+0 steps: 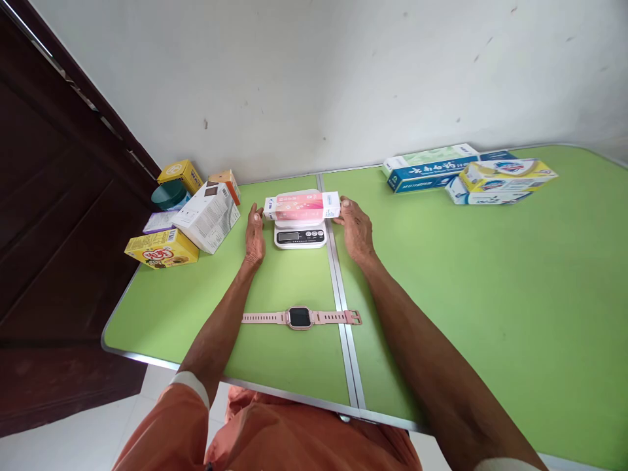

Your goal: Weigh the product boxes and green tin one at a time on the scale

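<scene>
A long pink and white box (301,205) lies across a small white digital scale (300,235) on the green table (466,275). My left hand (254,234) stands at the box's left end, fingers stretched toward it and touching or nearly touching it. At the box's right end my right hand (356,229) does the same, fingers extended. Neither hand wraps round the box. A pink smartwatch (300,317) lies flat, strap spread out, nearer to me between my forearms.
At the table's far left stand a white box (209,216), yellow boxes (161,248), an orange box (226,183) and a teal lid (169,194). Several long blue, white and yellow boxes (466,173) lie at the far right. A dark door (53,216) is left.
</scene>
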Demonstrator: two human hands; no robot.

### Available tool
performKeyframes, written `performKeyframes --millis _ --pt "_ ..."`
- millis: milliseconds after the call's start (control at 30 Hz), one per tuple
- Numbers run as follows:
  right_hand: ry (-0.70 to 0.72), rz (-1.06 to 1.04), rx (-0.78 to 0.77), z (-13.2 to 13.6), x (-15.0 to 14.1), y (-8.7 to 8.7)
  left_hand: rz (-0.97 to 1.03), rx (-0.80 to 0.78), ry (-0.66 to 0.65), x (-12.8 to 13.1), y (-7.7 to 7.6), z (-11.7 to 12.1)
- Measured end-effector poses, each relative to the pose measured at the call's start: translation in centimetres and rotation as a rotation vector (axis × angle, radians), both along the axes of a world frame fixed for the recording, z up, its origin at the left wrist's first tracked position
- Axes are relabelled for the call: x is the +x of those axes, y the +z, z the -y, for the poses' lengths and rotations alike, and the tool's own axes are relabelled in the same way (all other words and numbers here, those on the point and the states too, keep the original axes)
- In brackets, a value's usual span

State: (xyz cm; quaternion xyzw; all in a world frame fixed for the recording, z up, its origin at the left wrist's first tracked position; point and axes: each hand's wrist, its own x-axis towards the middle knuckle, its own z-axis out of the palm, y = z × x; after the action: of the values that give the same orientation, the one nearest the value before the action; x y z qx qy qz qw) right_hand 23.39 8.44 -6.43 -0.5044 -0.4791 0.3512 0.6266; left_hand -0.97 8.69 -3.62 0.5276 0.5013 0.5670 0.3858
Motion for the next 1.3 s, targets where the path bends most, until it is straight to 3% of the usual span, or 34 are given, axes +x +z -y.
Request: performKeyframes --millis 300,500,767,1000,1300 --pt "-0.032 -0.05 -0.024 -0.1 0.0 -0.2 -0.016 0.046 0.014 0.2 -0.6 -0.1" --pt "-0.002 0.029 0.011 -0.1 0.1 -0.1 -0.023 0.006 -0.027 -0.1 -0.4 -0.6" --pt "0.05 0.054 0.024 -0.2 0.1 0.3 -0.104 -0.054 -0.18 -1.5 -0.2 -3.3" --pt "0.019 -0.057 0.007 -0.5 -0.2 0.5 -0.164 -0.081 -0.27 -3.1 1.4 -5.3" --pt "0.056 -0.086 -0.022 0.1 1.3 1.1 -0.291 -0.046 -0.244 -1.5 3.2 -4.6"
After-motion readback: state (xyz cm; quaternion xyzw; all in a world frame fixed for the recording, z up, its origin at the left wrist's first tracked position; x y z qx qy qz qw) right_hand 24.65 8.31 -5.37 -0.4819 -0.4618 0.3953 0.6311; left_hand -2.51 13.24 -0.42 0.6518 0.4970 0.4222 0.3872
